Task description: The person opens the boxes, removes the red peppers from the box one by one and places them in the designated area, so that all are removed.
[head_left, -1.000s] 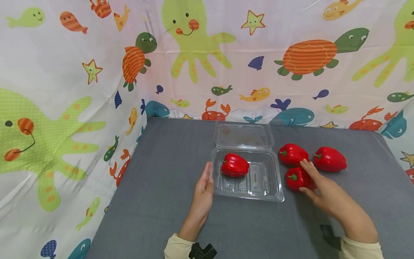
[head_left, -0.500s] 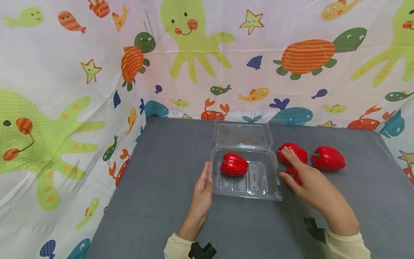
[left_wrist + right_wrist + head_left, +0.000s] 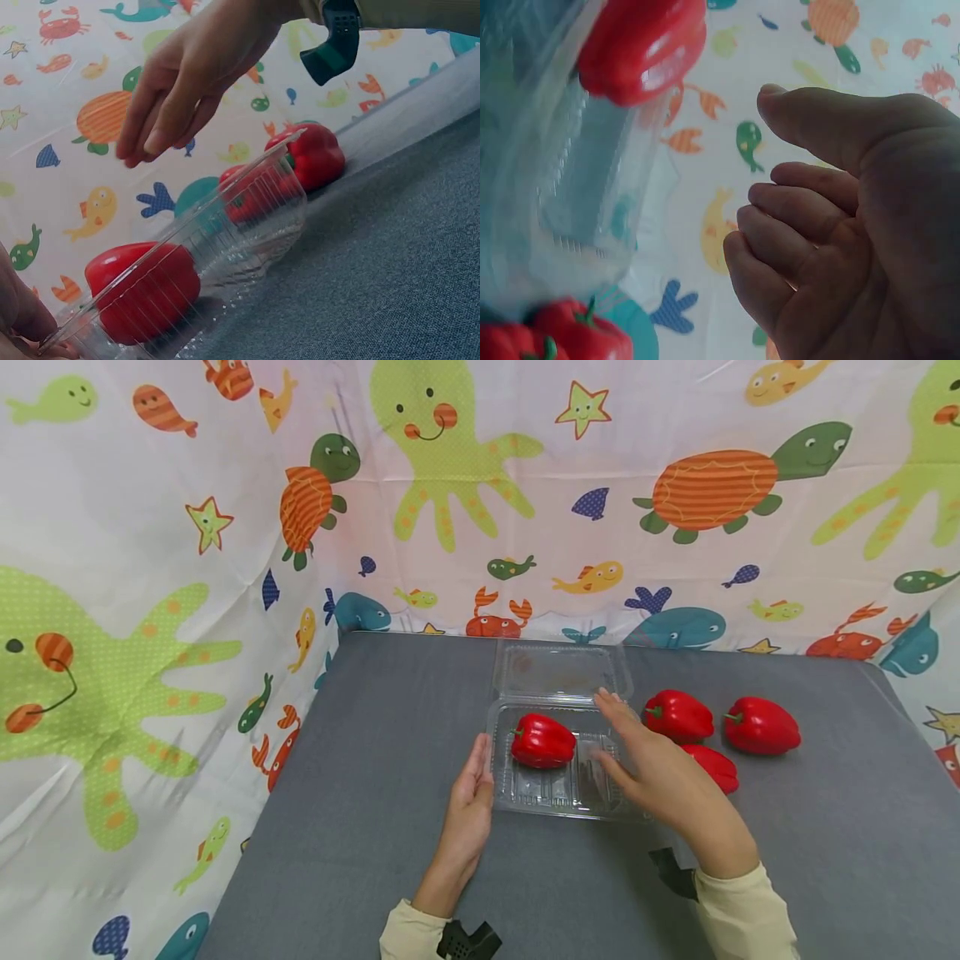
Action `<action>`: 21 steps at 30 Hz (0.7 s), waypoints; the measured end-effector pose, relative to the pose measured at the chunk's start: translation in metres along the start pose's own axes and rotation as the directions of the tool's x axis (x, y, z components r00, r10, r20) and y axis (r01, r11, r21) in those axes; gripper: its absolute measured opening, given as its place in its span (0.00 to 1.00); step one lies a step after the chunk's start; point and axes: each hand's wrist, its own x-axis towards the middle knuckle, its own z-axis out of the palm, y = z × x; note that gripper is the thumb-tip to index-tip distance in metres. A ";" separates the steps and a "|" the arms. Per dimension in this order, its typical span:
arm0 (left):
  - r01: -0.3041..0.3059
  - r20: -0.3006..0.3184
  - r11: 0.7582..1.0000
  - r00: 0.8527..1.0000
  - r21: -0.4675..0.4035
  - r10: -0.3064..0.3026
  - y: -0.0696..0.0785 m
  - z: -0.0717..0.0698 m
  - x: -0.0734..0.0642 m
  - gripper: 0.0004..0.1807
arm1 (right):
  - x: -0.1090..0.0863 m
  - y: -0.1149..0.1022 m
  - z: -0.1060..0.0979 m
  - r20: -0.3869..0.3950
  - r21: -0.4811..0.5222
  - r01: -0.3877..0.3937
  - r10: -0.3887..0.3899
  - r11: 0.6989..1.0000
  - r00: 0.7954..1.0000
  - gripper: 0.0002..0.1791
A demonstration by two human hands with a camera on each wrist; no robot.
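Observation:
A clear plastic clamshell container (image 3: 525, 797) lies open on the table, its lid (image 3: 562, 670) folded back. One red bell pepper (image 3: 543, 741) rests on its side within, toward the left. My left hand (image 3: 463, 822) is at the container's left edge; the left wrist view shows its fingers (image 3: 30, 311) pinching the rim. Above the container's right part hovers my right hand (image 3: 663, 781), fingers extended, thumb apart, palm holding nothing in the right wrist view. Right of the container lie three more bell peppers: one behind (image 3: 678, 716), one farther right (image 3: 762, 726), and a nearer one (image 3: 712, 767) partly hidden by my right hand.
The grey tablecloth (image 3: 360, 793) covers the table. A white curtain (image 3: 465, 568) printed with sea animals hangs behind it and along the left side. Both wrists carry black camera mounts (image 3: 468, 941).
My right hand has left the nearest bell pepper and moved left over the container, carrying nothing. That pepper shows again behind the hand. The left hand has stayed in place.

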 end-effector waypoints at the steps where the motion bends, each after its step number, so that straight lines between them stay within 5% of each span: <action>1: -0.001 0.001 1.000 1.000 -0.002 0.001 0.000 0.000 0.000 0.34 | 0.002 -0.002 0.003 0.004 0.002 0.005 -0.005 1.000 1.000 0.51; 21: 0.002 -0.010 1.000 1.000 0.012 -0.002 0.002 0.002 0.000 0.34 | 0.023 -0.023 0.052 -0.059 -0.012 0.056 -0.056 0.998 0.997 0.52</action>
